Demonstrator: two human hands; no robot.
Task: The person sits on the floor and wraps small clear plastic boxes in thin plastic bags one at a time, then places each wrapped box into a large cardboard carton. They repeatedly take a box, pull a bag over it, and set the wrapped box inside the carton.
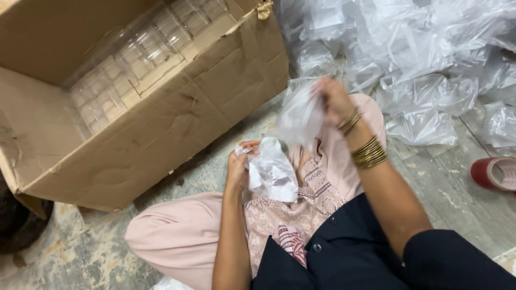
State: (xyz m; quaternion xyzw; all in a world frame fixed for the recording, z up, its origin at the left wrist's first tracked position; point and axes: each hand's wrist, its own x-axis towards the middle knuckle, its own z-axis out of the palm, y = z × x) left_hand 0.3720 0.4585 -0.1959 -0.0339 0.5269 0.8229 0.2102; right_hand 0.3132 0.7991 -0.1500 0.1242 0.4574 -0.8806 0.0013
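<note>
I sit cross-legged on the floor. My left hand (240,164) grips a crumpled white wrapper (274,172) held over my lap. Above it, my right hand (334,101), with gold bangles on the wrist, pinches a clear plastic bag (301,115) and lifts it; this hand and bag are motion-blurred. Bag and wrapper nearly touch in the middle. What sits inside the wrapper is hidden.
A large worn cardboard box (161,129) lies open on its side at the left, with stacked clear plastic containers (140,53) inside. A heap of clear plastic bags (419,59) covers the floor at upper right. A red-and-white shoe (494,173) sits at the right edge.
</note>
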